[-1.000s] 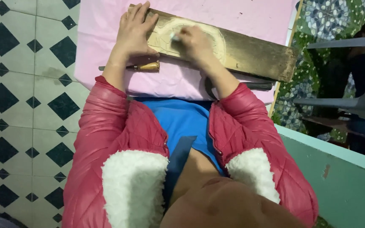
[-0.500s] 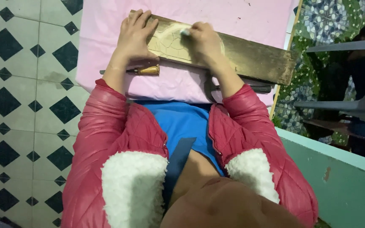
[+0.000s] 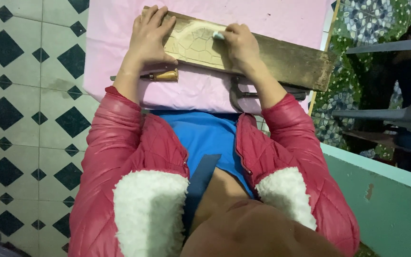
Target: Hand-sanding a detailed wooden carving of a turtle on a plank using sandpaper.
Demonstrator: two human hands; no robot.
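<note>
Wooden board lies under both hands.

No package, label, sign or screen shows anywhere in this view.
</note>
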